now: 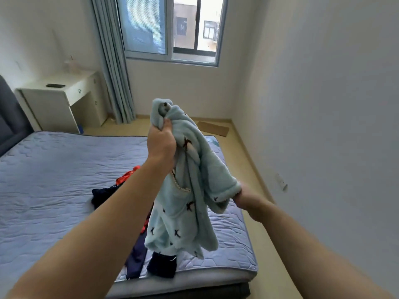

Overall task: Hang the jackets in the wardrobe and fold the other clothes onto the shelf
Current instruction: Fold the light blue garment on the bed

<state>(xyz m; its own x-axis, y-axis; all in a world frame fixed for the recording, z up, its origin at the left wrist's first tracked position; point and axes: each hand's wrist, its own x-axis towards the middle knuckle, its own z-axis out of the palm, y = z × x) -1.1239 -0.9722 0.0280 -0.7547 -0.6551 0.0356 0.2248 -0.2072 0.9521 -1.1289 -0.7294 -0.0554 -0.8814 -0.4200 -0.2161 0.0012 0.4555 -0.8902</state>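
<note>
- Two hands hold fleece garment [185, 190] up above bed [54, 169], probably to find its shape.
- Left hand [160, 139] clenched round bunched top.
- Right hand [245, 198] at cuff, fingers hidden; grip unclear.

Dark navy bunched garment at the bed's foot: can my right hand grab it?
Probably not: right hand holds the light blue fleece garment, which hangs over the dark navy bunched garment.
</note>
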